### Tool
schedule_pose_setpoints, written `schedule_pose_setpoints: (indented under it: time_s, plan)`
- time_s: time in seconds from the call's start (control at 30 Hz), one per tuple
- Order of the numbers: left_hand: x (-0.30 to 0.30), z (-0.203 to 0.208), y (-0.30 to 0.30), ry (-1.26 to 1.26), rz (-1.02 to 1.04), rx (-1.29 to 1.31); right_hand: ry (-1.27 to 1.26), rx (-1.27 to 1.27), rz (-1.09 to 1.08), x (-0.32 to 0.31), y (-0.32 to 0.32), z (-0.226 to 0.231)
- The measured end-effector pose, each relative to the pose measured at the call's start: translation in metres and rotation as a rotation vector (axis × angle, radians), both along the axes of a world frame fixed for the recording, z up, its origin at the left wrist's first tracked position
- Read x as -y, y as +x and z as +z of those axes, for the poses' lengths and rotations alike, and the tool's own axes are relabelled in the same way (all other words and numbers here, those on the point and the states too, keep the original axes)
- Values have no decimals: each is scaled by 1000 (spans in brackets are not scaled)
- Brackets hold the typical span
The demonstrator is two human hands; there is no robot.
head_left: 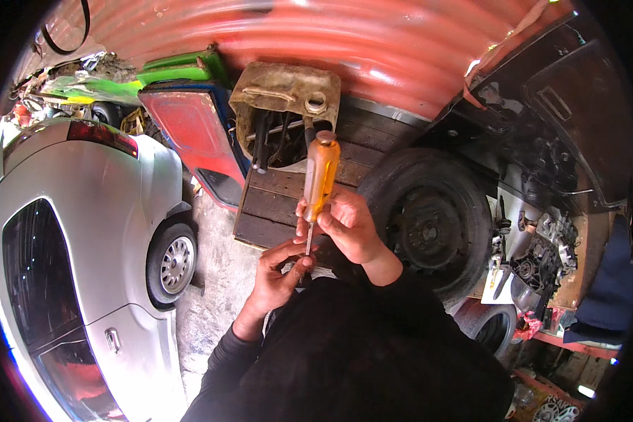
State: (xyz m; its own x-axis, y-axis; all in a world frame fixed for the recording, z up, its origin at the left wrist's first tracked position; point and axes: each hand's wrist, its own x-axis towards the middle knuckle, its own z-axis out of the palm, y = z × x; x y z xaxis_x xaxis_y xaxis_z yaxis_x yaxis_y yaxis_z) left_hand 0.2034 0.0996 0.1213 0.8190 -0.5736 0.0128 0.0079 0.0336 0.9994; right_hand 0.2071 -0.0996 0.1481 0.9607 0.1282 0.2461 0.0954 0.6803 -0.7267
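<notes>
Right fingers (336, 225) grasped amber-handled screwdriver (321, 172); left fingers (299, 269) pinched its shank (309, 241). Concrete floor (214, 257) separated plank tabletop (271, 205), silver car (112, 246).

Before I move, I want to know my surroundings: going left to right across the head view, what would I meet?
Silver car, amber-handled screwdriver, large black-tyred wheel, metal parts, dark blue cloth.

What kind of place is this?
Probably a car repair workshop: there's a silver car on the left, a big loose wheel on the right, and an orange-handled screwdriver held up in the middle.
</notes>
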Motion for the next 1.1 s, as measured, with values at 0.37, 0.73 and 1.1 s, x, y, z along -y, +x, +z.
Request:
schedule_pose_setpoints:
  time_s: [0.37,0.73,1.1]
  plan:
    - [-4,-13,49,235,293,756,-717,180,-100,2,-27,2]
    - [31,-61,88,-342,391,-242,-473,-202,-101,-23,-18,-63]
    - [51,-119,156,-142,75,-365,-342,-529,-295,-18,52,-143]
